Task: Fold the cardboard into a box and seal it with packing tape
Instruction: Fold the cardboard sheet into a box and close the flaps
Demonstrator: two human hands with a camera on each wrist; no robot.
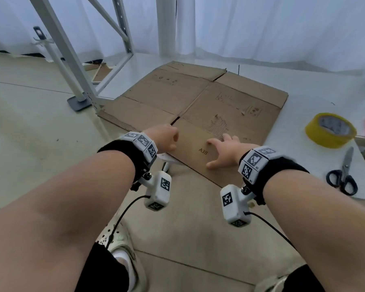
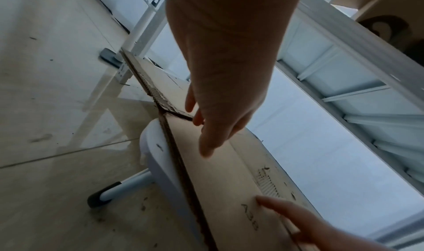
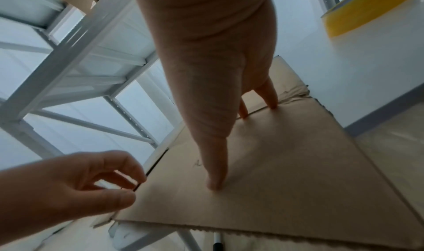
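Note:
A flattened brown cardboard box [image 1: 198, 98] lies on a white table [image 1: 303, 91], and its near flap, marked A38, sticks out past the table edge. My left hand [image 1: 167, 138] hovers at the slit between the two near flaps, fingers loosely curled beside the flap's edge [image 3: 80, 182] and holding nothing. My right hand [image 1: 221, 150] rests spread on the A38 flap, its straight fingertips [image 3: 215, 184] pressing the cardboard [image 3: 286, 164]. A roll of yellow packing tape [image 1: 316, 133] sits on the table to the right.
Black-handled scissors [image 1: 346, 163] lie near the table's right front edge. A white metal shelf frame [image 1: 57, 39] and a pole on a grey base [image 1: 79, 102] stand at the left. White curtains hang behind. Tiled floor and my feet are below.

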